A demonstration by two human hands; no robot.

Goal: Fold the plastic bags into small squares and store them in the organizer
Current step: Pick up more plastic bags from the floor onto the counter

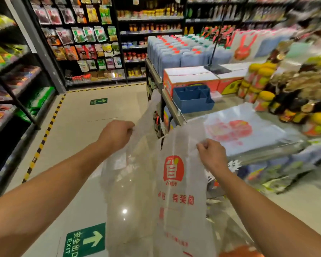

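Note:
A translucent plastic bag (167, 197) with red print hangs in the air in front of me, over the floor. My left hand (117, 133) pinches its upper left edge, and my right hand (212, 154) pinches its upper right edge. More flat plastic bags (245, 127) with a red logo lie on the display counter to the right. A blue organizer (193, 99) with several compartments stands further back on that counter, beyond both hands.
The counter's metal edge (171, 106) runs just behind the hanging bag. Orange-and-white boxes (191, 77), blue jugs (174, 54) and jars with bottles (267, 97) crowd the counter. Store shelves (17, 80) line the left aisle. Green exit arrows (85, 240) mark the tiled floor.

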